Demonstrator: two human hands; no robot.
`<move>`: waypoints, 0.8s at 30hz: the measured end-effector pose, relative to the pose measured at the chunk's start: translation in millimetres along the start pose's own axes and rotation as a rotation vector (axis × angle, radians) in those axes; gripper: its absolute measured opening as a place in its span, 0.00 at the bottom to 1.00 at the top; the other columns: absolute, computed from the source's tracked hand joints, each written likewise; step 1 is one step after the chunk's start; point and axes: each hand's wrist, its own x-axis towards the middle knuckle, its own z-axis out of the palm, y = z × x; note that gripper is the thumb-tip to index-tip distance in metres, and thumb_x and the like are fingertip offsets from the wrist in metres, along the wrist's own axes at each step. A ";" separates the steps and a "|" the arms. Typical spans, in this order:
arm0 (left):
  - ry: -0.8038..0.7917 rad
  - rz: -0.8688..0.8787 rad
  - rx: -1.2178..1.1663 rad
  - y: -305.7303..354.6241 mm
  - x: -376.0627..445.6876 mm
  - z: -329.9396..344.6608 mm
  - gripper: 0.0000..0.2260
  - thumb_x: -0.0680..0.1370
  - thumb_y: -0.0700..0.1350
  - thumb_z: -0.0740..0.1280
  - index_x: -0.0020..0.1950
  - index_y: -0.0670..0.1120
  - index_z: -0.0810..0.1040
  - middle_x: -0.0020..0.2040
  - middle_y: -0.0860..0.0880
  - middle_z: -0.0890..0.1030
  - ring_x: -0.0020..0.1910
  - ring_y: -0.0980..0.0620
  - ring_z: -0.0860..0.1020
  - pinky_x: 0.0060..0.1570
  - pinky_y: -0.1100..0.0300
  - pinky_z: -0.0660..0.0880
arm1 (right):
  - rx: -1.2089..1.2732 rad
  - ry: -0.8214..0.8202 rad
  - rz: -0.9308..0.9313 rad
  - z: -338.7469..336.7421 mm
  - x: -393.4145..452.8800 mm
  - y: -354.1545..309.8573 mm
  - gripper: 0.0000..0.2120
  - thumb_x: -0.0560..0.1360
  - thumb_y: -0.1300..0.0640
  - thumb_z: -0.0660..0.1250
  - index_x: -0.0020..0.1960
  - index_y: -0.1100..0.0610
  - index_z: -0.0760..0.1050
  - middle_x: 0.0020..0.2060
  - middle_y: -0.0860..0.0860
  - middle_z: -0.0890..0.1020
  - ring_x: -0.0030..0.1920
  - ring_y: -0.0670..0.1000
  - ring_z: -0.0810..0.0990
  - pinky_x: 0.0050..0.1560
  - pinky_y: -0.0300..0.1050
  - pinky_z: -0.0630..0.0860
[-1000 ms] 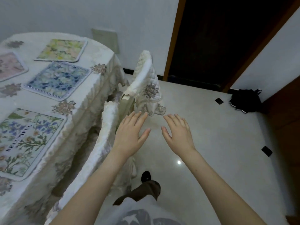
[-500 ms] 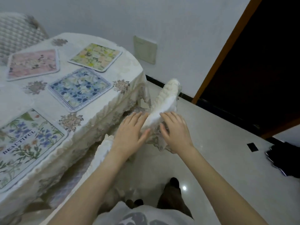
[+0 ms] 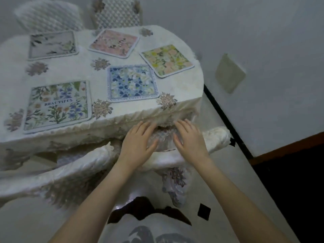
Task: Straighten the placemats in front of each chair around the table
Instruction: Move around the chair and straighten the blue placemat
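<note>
Several floral placemats lie on the white-clothed table. The blue placemat is nearest my hands. A yellow-green placemat sits turned at an angle by the right edge, with a pink placemat behind it. A grey-white placemat lies at the far left, and a large "BEAUTIFUL" placemat at the near left. My left hand and my right hand hover flat, fingers apart, over a covered chair back just below the table edge, holding nothing.
A second covered chair stands at my left, pushed under the table. More quilted chairs stand on the far side. A wall with a cover plate is at right, a dark doorway beyond it.
The view has swung left, from the floor and doorway to the table. My hands have come over the chair back near the table edge, still spread and holding nothing.
</note>
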 end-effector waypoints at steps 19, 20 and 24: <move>0.067 -0.268 -0.045 -79.9 117.8 7.3 0.25 0.79 0.57 0.53 0.74 0.48 0.63 0.73 0.46 0.68 0.73 0.45 0.63 0.73 0.49 0.60 | -0.008 -0.108 -0.235 46.1 192.4 23.2 0.19 0.79 0.54 0.58 0.67 0.58 0.70 0.65 0.56 0.76 0.68 0.58 0.71 0.69 0.58 0.66; 0.068 -0.272 -0.047 -88.0 127.0 6.2 0.25 0.79 0.57 0.53 0.74 0.48 0.62 0.73 0.46 0.68 0.73 0.45 0.63 0.73 0.49 0.60 | -0.006 -0.115 -0.239 47.6 204.0 22.6 0.19 0.79 0.54 0.58 0.67 0.59 0.70 0.65 0.56 0.76 0.68 0.58 0.71 0.68 0.58 0.66; 0.065 -0.300 -0.031 -117.1 162.0 4.0 0.24 0.80 0.57 0.54 0.74 0.49 0.62 0.73 0.46 0.68 0.73 0.45 0.63 0.72 0.49 0.60 | -0.013 -0.136 -0.261 52.4 248.8 21.1 0.19 0.79 0.55 0.58 0.68 0.59 0.70 0.65 0.56 0.76 0.67 0.58 0.71 0.68 0.58 0.66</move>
